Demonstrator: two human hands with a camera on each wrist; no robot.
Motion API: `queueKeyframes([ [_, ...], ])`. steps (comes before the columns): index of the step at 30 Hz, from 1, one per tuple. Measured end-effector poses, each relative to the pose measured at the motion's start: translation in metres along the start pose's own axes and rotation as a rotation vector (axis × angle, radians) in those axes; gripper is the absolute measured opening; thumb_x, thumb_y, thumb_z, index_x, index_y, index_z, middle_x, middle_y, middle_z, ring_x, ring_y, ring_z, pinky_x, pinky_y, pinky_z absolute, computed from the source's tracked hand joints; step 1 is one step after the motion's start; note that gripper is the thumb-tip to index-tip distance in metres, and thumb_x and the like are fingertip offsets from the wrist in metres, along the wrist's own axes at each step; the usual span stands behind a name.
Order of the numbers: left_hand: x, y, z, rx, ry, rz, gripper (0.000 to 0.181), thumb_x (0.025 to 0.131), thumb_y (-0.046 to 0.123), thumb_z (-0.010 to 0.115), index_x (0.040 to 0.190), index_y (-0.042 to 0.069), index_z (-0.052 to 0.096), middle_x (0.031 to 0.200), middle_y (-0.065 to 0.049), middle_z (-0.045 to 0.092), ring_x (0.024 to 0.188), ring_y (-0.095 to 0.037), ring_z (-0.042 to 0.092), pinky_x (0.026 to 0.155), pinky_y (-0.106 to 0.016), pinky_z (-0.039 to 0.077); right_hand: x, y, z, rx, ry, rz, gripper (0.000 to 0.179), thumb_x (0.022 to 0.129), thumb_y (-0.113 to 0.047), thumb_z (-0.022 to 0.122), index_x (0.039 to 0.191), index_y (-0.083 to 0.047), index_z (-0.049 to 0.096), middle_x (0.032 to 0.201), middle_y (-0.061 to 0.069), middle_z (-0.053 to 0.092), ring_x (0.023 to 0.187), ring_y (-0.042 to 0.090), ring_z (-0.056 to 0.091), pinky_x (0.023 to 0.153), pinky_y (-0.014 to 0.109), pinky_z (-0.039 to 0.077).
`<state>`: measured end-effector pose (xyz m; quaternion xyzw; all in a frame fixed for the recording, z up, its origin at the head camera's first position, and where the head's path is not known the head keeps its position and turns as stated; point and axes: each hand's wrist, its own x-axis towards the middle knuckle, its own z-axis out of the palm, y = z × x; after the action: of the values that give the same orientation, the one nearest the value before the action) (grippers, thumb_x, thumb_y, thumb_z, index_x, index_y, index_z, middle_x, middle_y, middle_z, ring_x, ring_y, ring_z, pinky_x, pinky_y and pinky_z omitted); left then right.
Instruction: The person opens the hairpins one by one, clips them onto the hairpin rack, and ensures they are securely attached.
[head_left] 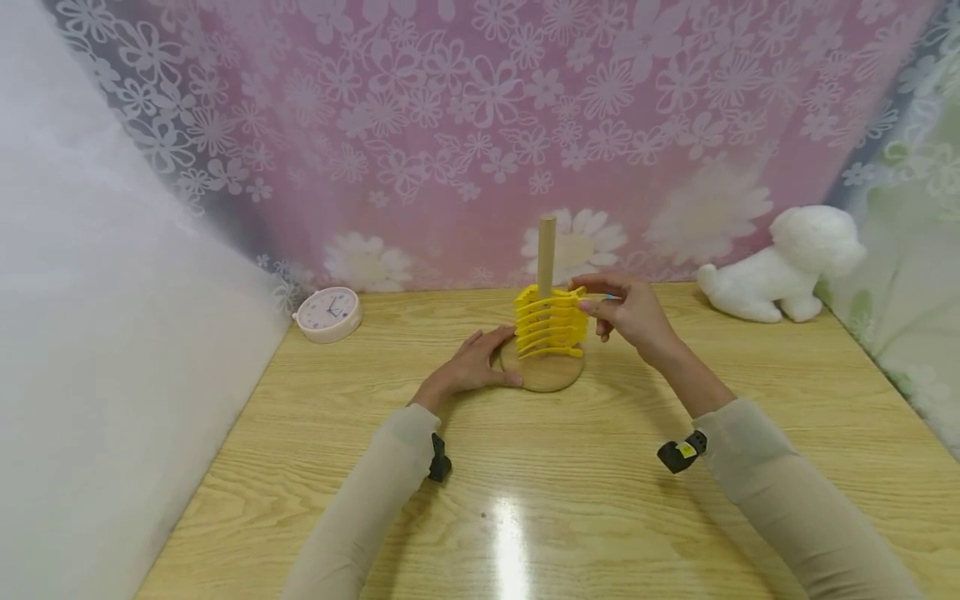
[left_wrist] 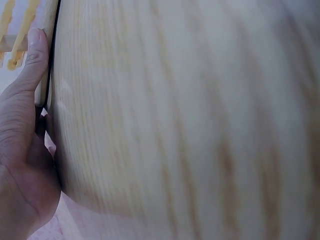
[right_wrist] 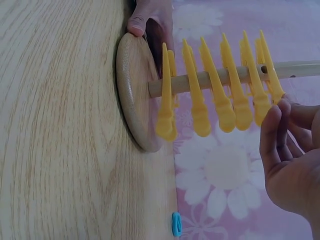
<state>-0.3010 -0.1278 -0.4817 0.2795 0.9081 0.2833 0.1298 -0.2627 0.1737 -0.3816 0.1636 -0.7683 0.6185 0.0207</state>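
Note:
A wooden post [head_left: 547, 250] rises from a round wooden base [head_left: 550, 379] on the table. Several long, tapered yellow clips [right_wrist: 225, 100] are clipped along the post, one above another. My right hand [head_left: 637, 317] pinches the wide handle end of the topmost yellow clip [right_wrist: 270, 70] between thumb and fingers. On the base's left side, my left hand [head_left: 476, 360] grips the rim, thumb at the front and fingers toward the back. In the left wrist view that thumb [left_wrist: 34, 57] lies along the base's edge; the other fingers are largely hidden.
A small blue piece [right_wrist: 176, 225] lies on the table beyond my right hand. A pink round clock [head_left: 327, 314] stands at the back left, and a white plush dog [head_left: 783, 267] at the back right. A pink flowered curtain [head_left: 450, 150] hangs behind the table [head_left: 585, 500].

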Motion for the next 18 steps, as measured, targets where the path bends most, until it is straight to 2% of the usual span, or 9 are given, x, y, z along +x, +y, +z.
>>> queueKeyframes([
  [4,0.0,0.0,-0.002,-0.037,-0.005,-0.008,0.105,0.088,0.063,0.076,0.169,0.027,0.018,0.174,0.002,0.017,0.161,-0.016,0.009,0.13,-0.038,-0.003,0.0,0.0,-0.006,0.043,-0.011,-0.019,0.045,0.1,-0.013,0.072,0.143,-0.004,0.062,0.134,0.0,0.068,0.054,0.019,0.059,0.054,0.031,0.059],
  [9,-0.003,0.0,-0.005,-0.06,-0.023,-0.007,0.104,0.09,0.062,0.075,0.169,0.028,0.015,0.175,-0.001,0.011,0.162,-0.022,0.0,0.13,-0.044,-0.004,-0.004,-0.006,-0.022,0.077,-0.011,-0.02,0.041,0.104,-0.02,0.066,0.144,-0.01,0.062,0.133,-0.009,0.067,0.056,0.02,0.06,0.057,0.032,0.06],
  [14,-0.011,0.003,-0.009,-0.011,-0.019,0.02,0.098,0.097,0.055,0.07,0.169,0.019,0.015,0.175,-0.006,0.012,0.161,-0.021,0.007,0.13,-0.045,-0.003,-0.015,-0.011,-0.045,0.132,0.017,-0.046,0.036,0.107,-0.024,0.061,0.14,-0.009,0.066,0.127,-0.008,0.072,0.058,0.023,0.064,0.057,0.031,0.061],
  [18,-0.03,0.01,-0.015,0.058,0.024,0.012,0.086,0.103,0.052,0.061,0.168,0.015,0.019,0.174,-0.008,0.018,0.161,-0.023,0.012,0.131,-0.044,0.003,-0.03,-0.008,-0.068,0.113,0.047,-0.038,0.037,0.109,-0.027,0.056,0.139,-0.008,0.066,0.126,-0.004,0.073,0.069,0.022,0.071,0.062,0.032,0.063],
])
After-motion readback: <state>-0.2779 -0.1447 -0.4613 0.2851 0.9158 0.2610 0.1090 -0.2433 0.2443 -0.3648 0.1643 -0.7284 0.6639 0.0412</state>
